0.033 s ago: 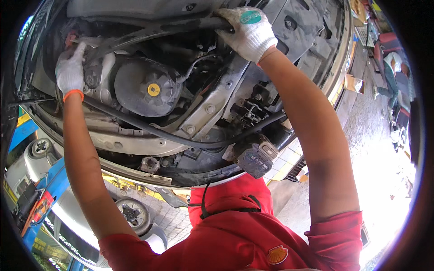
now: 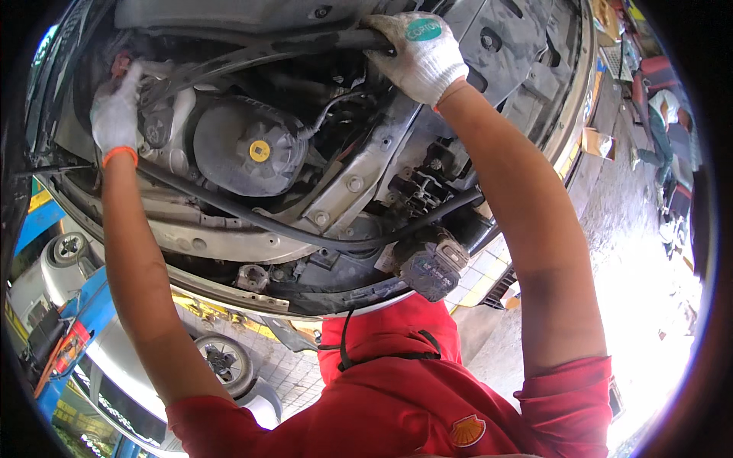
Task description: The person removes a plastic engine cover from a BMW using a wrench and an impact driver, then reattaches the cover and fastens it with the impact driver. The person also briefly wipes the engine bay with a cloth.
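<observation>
My right hand [image 2: 420, 57], in a white knitted glove with a green patch, is closed round the right end of a long black trim piece [image 2: 282, 47]. That piece slants down to the left across the far part of a car's engine bay. My left hand [image 2: 114, 114], gloved too, is at the bay's far left, beside the trim's left end and a small reddish part [image 2: 121, 64]. Its fingers are bent together; what they grip is hidden. Between my arms is a dark rounded cover [image 2: 244, 149] with a yellow round sticker.
A black rubber strip [image 2: 275, 225] sags across the bay's front. A cordless power tool's battery end [image 2: 435, 267] juts over the front edge. Left stand a blue lift post [image 2: 84, 313] and a wheel [image 2: 225, 362] of another car. At far right is a person [image 2: 664, 114].
My left hand has shifted slightly left and up beside the reddish part. My right hand and the black trim piece have stayed in place.
</observation>
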